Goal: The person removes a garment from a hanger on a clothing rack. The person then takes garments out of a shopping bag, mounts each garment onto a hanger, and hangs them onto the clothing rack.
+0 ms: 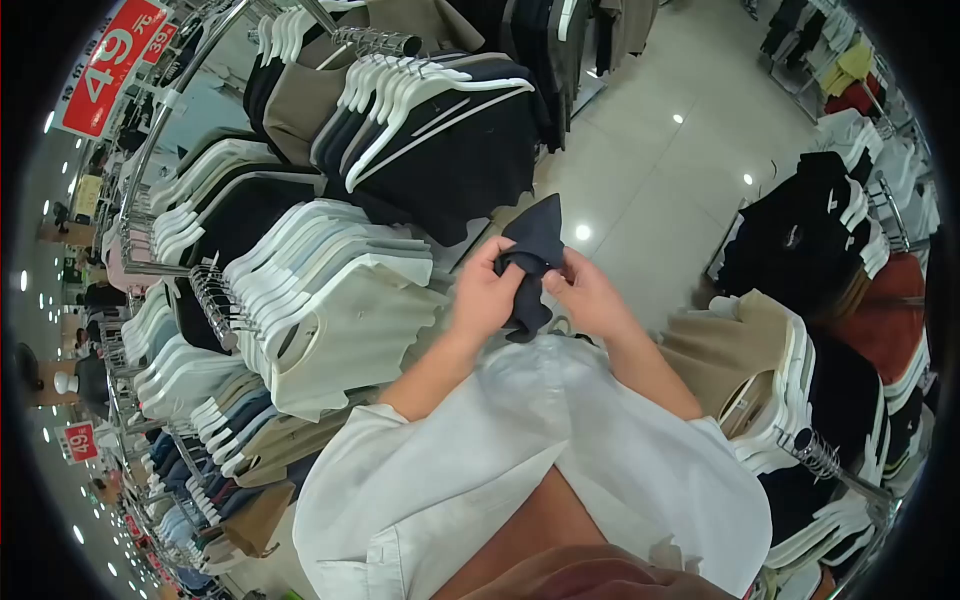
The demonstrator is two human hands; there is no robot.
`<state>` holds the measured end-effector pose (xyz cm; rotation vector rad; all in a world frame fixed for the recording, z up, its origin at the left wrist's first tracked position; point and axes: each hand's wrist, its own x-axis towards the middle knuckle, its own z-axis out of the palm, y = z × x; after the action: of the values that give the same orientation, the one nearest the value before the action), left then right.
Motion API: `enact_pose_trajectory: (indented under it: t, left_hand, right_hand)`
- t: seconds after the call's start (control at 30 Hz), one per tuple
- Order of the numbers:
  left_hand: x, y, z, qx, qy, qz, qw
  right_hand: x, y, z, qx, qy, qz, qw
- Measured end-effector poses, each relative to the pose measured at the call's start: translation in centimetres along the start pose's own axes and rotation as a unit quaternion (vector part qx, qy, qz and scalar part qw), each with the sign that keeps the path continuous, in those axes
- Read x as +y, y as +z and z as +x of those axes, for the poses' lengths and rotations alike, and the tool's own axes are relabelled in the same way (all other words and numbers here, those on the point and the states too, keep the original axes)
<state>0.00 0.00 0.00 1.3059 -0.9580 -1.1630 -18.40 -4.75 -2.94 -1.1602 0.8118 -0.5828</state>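
A small dark cloth [530, 262], bunched up, is held between my two hands in front of my white shirt. My left hand [487, 288] grips it from the left, its fingers wrapped round the folds. From the right, my right hand [585, 292] pinches the cloth's edge between thumb and fingers. One pointed end of the cloth stands up above the hands and another part hangs below them. What the cloth is, I cannot tell.
Pale tops [350, 320] on white hangers fill a rack at the left. Black tops [450, 150] hang at the upper left. Beige tops [735, 345] and a black garment [790, 235] are at the right. Between them runs a tiled floor [640, 180]. A red price sign [108, 75] is upper left.
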Motion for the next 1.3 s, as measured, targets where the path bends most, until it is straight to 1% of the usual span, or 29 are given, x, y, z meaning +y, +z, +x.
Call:
enact_pose_trajectory:
  t: [0.07,0.1,0.17,0.2,0.3,0.4,0.53,0.6,0.7,0.8,0.9,1.0,1.1,1.13,1.23,1.27,1.3]
  left_hand:
    - [0.5,-0.7,-0.8,-0.012,0.014,0.091,0.996]
    - [-0.2,1.6,-0.3,-0.024,0.012,0.077,0.997]
    - [0.4,1.1,0.1,-0.041,0.016,0.112,0.993]
    - [0.3,0.5,0.5,-0.047,0.036,0.126,0.99]
    - [0.3,-0.7,1.3,-0.081,0.035,0.153,0.984]
    - [-0.8,-2.0,2.6,-0.128,0.074,0.157,0.976]
    - [0.3,-3.5,4.1,-0.113,0.093,0.195,0.97]
    - [0.9,-4.7,4.9,-0.096,0.099,0.226,0.964]
    - [0.4,-6.5,6.1,-0.052,0.099,0.228,0.967]
    - [0.5,-8.4,6.7,0.003,0.113,0.234,0.966]
    - [1.2,-9.9,7.2,0.033,0.103,0.187,0.976]
    - [0.1,-11.5,7.7,0.048,0.1,0.157,0.981]
    - [-1.0,-13.4,7.9,0.134,0.073,0.14,0.978]
    - [-0.4,-14.1,7.7,0.16,0.037,0.129,0.978]
    - [-2.1,-16.4,8.1,0.253,0.05,0.0,0.966]
    - [-2.4,-17.2,7.9,0.272,0.045,0.032,0.961]
    - [-2.6,-17.8,7.9,0.296,0.066,0.067,0.951]
  right_hand:
    - [-0.6,1.0,0.4,0.015,-0.021,0.108,0.994]
    - [-1.1,-1.4,0.0,0.031,-0.026,0.095,0.995]
    - [-1.1,-0.9,1.2,0.039,-0.069,0.122,0.989]
    - [-1.6,-0.3,1.8,0.033,-0.088,0.135,0.986]
    - [-1.9,-0.5,3.2,-0.019,-0.045,0.085,0.995]
    - [-3.6,0.6,3.9,-0.013,-0.025,0.105,0.994]
    - [-4.2,0.5,6.4,-0.014,-0.042,0.053,0.998]
    - [-4.6,0.7,8.0,-0.032,-0.046,0.026,0.998]
    - [-5.3,2.3,10.9,-0.049,-0.05,-0.007,0.998]
    - [-5.9,3.8,13.4,-0.084,-0.033,-0.032,0.995]
    - [-6.0,4.8,15.8,-0.097,-0.016,-0.064,0.993]
    - [-6.9,6.2,17.3,-0.116,-0.005,-0.042,0.992]
    - [-7.3,5.8,19.6,-0.129,-0.002,-0.115,0.985]
    - [-6.9,5.7,20.6,-0.124,-0.017,-0.134,0.983]
    - [-8.0,5.0,23.0,-0.144,-0.025,-0.186,0.972]
    - [-8.8,5.0,23.6,-0.145,-0.03,-0.203,0.968]
    - [-9.4,4.6,24.2,-0.15,-0.048,-0.243,0.957]
